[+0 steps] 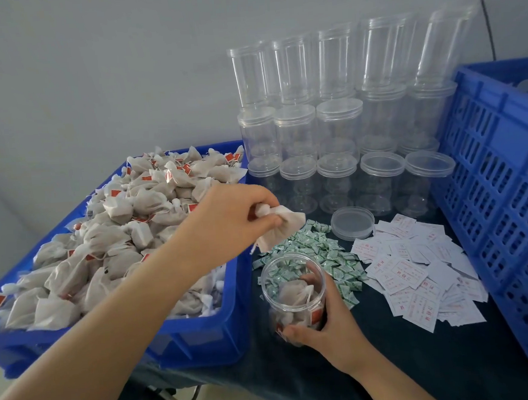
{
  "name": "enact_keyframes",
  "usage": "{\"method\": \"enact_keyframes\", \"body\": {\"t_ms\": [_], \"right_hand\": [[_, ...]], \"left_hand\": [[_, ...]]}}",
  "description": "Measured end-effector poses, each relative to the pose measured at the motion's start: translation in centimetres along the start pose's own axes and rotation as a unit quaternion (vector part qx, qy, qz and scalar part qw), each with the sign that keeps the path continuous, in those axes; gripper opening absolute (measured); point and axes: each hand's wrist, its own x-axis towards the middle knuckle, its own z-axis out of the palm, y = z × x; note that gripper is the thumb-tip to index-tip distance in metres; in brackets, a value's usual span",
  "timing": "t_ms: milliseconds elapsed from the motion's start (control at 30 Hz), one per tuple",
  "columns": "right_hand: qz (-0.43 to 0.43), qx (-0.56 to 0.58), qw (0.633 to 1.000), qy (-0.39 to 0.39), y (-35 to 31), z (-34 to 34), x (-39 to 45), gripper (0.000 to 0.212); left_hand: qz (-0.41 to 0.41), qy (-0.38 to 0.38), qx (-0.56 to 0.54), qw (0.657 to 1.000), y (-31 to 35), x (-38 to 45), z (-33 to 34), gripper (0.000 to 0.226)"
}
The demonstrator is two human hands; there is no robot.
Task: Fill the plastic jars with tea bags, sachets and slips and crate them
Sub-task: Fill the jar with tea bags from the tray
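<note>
Your left hand (pixel 226 216) pinches a tea bag (pixel 282 229) just above the open jar (pixel 294 294), which your right hand (pixel 328 326) grips around its side on the dark tabletop (pixel 408 364). A few tea bags already lie inside it. Under your left forearm sits the blue bin (pixel 197 342) heaped with tea bags. Beyond your right hand lie green sachets (pixel 319 252), white slips (pixel 418 282) and stacked empty jars (pixel 338 126); a blue crate (pixel 505 183) stands to its right.

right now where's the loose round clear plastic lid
In the head view, the loose round clear plastic lid lies on the dark table right of centre, between the green sachet pile and the white slips.
</note>
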Motion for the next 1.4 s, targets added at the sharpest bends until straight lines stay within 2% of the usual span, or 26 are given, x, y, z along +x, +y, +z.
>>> {"method": "enact_keyframes", "body": {"t_ms": [333, 433, 667, 767, 867, 1000, 1167, 1233, 1400], "right_hand": [[-0.014, 0.019, 1.0, 0.002, -0.2, 0.1, 0.2, 0.098], [-0.034, 0.023, 0.999, 0.003, -0.4, 0.1, 0.2, 0.089], [-0.021, 0.027, 0.999, -0.006, -0.3, 0.1, 0.1, 0.097], [-0.018, 0.019, 1.0, -0.008, -0.1, 0.0, 0.0, 0.105], [-0.021, 0.011, 1.0, -0.01, -0.2, 0.0, 0.0, 0.1], [-0.012, 0.017, 1.0, -0.01, -0.4, 0.0, 0.0, 0.102], [-0.006, 0.019, 1.0, -0.014, -0.4, 0.0, 0.0, 0.108], [-0.007, 0.015, 1.0, -0.014, -0.4, -0.1, 0.0, 0.108], [-0.008, 0.014, 1.0, -0.017, -0.5, -0.1, -0.1, 0.112]], "left_hand": [[-0.037, -0.103, -0.081, 0.991, 0.5, -2.0, 4.0, 0.018], [-0.04, -0.115, -0.068, 0.99, 0.2, -2.7, 4.3, 0.016], [0.016, -0.182, 0.033, 0.983, 0.6, -3.1, 4.9, 0.017], [0.021, -0.226, 0.034, 0.973, 1.2, -2.9, 5.2, 0.018], [0.017, -0.264, 0.034, 0.964, 1.5, -2.4, 5.4, 0.015], [0.015, -0.259, 0.036, 0.965, 1.8, -1.7, 5.4, 0.019], [0.066, -0.218, 0.138, 0.964, 2.2, -1.7, 5.7, 0.006], [0.077, -0.215, 0.172, 0.958, 2.2, -1.7, 5.8, 0.015], [0.064, -0.334, 0.128, 0.932, 2.1, -1.5, 5.8, 0.023]]}}
